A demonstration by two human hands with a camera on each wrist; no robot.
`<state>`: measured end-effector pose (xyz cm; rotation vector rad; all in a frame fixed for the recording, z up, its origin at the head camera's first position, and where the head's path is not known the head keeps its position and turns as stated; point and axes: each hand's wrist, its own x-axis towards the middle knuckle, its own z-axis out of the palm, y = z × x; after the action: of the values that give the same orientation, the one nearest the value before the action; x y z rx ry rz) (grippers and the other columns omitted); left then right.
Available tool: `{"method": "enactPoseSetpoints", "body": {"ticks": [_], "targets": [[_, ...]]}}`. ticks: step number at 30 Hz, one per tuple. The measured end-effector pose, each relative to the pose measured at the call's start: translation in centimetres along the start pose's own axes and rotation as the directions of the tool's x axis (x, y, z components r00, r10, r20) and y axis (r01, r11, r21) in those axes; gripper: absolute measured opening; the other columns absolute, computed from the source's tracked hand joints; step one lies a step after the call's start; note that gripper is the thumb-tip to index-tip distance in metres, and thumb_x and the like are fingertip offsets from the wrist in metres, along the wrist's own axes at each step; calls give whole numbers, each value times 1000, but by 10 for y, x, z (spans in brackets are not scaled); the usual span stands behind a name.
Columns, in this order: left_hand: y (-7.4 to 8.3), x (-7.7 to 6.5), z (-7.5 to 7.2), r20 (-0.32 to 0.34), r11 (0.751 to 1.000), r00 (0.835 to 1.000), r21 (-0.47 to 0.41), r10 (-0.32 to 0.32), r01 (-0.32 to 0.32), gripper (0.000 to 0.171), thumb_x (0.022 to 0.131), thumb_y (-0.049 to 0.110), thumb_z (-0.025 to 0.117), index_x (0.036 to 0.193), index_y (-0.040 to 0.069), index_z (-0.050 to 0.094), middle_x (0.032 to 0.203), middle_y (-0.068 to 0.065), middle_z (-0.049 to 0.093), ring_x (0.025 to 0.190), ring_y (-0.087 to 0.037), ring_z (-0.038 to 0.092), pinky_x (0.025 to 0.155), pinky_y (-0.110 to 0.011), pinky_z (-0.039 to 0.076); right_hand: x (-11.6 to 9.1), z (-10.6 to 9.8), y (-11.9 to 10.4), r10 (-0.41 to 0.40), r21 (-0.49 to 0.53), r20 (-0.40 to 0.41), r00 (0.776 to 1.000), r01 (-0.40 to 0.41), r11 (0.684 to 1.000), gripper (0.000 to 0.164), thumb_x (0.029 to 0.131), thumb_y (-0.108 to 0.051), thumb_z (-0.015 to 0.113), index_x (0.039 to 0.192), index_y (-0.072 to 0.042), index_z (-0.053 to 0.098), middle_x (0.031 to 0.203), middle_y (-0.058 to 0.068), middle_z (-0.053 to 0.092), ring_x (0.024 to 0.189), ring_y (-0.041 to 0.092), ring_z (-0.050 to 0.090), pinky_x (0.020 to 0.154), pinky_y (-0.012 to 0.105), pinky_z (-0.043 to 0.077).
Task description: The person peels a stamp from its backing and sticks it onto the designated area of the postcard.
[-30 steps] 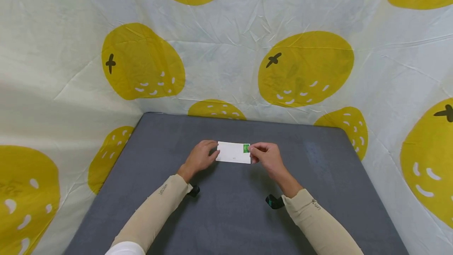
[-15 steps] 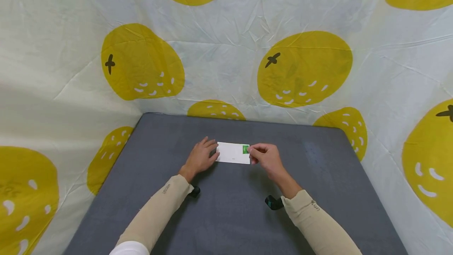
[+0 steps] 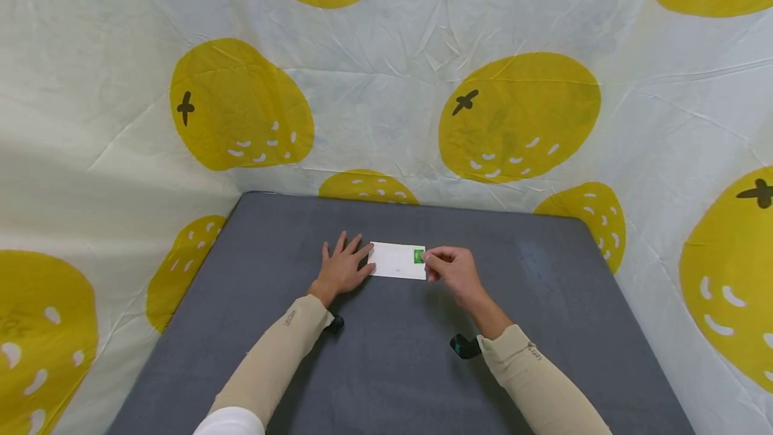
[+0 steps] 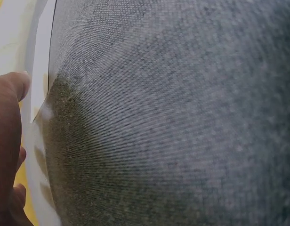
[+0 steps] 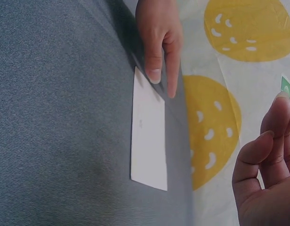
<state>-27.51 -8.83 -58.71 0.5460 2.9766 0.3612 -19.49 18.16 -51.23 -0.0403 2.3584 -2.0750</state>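
A flat white rectangle of paper (image 3: pixel 395 266), an envelope or a card, lies on the grey table with a small faint mark on its face. My left hand (image 3: pixel 343 267) spreads its fingers at the paper's left end, thumb and index finger at that edge. Between the thumb and finger of my right hand (image 3: pixel 454 270) is pinched a small green stamp (image 5: pixel 286 85) with a white figure on it. In the right wrist view the stamp is held up, apart from the paper (image 5: pixel 149 136). Only part of the left hand (image 4: pixel 7 146) shows in the left wrist view.
The grey table (image 3: pixel 519 381) has a cloth-like surface. A white sheet (image 3: pixel 374 113) printed with big yellow fruit hangs behind the table and along its sides. Black wrist devices (image 3: pixel 465 346) sit under both forearms.
My left hand's fingers have spread out wider beside the paper. The right hand keeps its pinch on the stamp almost in place, and the paper has barely moved.
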Motion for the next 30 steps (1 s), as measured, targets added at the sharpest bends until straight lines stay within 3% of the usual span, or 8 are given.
{"method": "enactPoseSetpoints", "body": {"ticks": [15, 23, 30], "targets": [[-6, 2, 3, 67, 999, 997, -8, -34, 35, 65, 105, 67, 37, 165, 43, 25, 178, 1, 12, 165, -40, -1, 123, -79, 1, 6, 0, 6, 33, 9, -40, 999, -33, 999, 21, 99, -8, 70, 104, 11, 75, 76, 17, 68, 57, 17, 59, 59, 27, 56], [-8, 5, 7, 113, 999, 992, -1, -51, 51, 64, 105, 69, 35, 164, 48, 22, 179, 2, 4, 165, -39, -6, 123, -78, -5, 9, -2, 7, 52, -1, -60, 997, -52, 999, 24, 99, -11, 71, 106, 12, 74, 76, 12, 69, 58, 15, 59, 61, 26, 57], [-14, 14, 17, 185, 997, 980, -25, -70, 76, 66, 105, 71, 32, 164, 50, 14, 178, 6, -10, 163, -36, -20, 120, -75, -18, 14, -5, 14, 78, -9, -75, 994, -78, 997, 26, 99, -12, 71, 109, 12, 74, 75, 5, 69, 58, 12, 60, 64, 29, 59]]}}
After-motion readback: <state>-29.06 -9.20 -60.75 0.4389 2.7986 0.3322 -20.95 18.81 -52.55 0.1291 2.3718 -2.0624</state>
